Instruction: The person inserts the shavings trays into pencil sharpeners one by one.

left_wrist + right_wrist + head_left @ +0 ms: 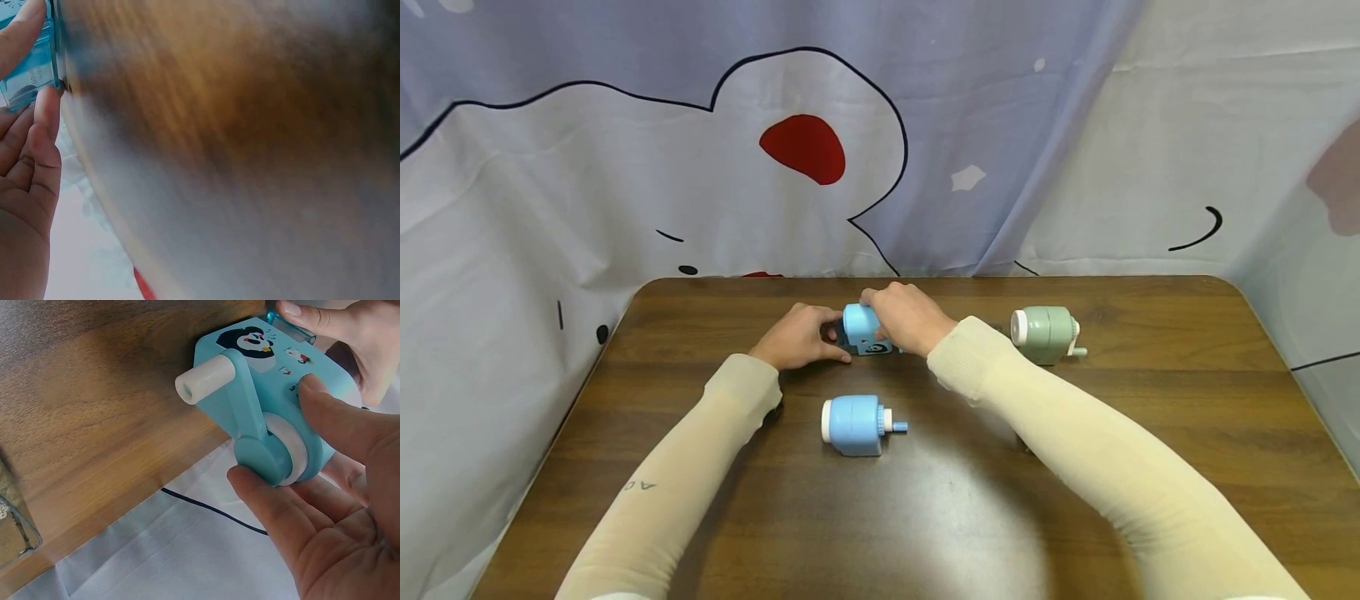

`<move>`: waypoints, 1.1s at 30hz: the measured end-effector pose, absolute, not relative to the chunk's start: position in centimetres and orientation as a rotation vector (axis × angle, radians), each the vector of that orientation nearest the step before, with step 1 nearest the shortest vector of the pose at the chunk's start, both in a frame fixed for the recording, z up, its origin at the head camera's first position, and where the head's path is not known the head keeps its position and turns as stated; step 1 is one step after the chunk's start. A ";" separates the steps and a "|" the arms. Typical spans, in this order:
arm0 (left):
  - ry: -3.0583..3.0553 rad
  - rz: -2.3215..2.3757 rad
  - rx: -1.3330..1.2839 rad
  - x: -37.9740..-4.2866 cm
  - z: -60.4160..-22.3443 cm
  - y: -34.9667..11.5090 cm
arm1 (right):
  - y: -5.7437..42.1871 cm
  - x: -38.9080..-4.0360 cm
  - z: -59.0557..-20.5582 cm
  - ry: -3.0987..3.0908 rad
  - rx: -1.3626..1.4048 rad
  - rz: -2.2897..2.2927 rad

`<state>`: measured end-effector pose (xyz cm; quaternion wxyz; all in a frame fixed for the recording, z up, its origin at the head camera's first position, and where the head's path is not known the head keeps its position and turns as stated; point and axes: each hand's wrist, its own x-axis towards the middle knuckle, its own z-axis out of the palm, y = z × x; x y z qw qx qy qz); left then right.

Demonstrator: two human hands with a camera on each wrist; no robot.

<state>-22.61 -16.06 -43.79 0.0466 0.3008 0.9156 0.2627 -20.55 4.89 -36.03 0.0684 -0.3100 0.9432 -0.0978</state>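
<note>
Light-blue sharpener (859, 322) at upper middle of frame, far side of the counter (775, 517), directly between the hands, both touching it. Long axis roughly left–right, crank toward the right. Right hand (913, 317) curled round the body; left hand (800, 337) partly closed, pinching the clear drawer (28, 78). Lettering on drawer and by panda print (251, 342) unreadable; sleeve marks (640, 486) unclear.

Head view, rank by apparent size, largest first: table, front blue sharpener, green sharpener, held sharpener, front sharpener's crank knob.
1. Table
2. Front blue sharpener, green sharpener, held sharpener: unsure; first two look alike, right hand partly covers the last
3. Crank knob
</note>
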 end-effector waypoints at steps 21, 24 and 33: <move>2.805 0.812 0.902 -22.5 -43.9 -15.7 | 4.8 -20.4 -36.1 2.848 -0.927 -0.275; 2.807 0.818 0.895 -22.6 -43.9 -15.6 | 4.8 -20.4 -36.1 2.846 -0.926 -0.268; 2.802 0.831 0.872 -22.7 -44.0 -15.4 | 4.8 -20.4 -36.1 2.851 -0.931 -0.259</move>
